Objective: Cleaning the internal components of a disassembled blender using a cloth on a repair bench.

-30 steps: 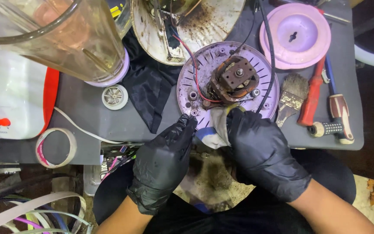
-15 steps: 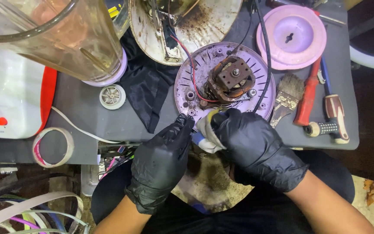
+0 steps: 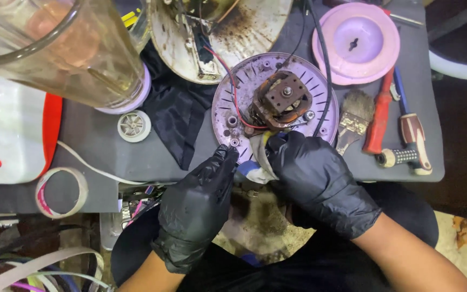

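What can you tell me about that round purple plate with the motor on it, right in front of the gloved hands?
The round purple base plate looks like plastic, dusty, with radial slots near its rim and small screw posts. It lies flat on the grey table. A rusty brown motor sits at its middle, with red and black wires running across. The right hand in a black glove presses a whitish cloth against its near edge; the left hand touches that edge too.

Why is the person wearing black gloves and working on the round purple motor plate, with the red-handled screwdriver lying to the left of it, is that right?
Almost. The red-handled screwdriver lies to the right of the round purple motor plate, beside the paintbrush, as the head view shows. Both the left hand and the right hand do wear black gloves at the plate's near edge.
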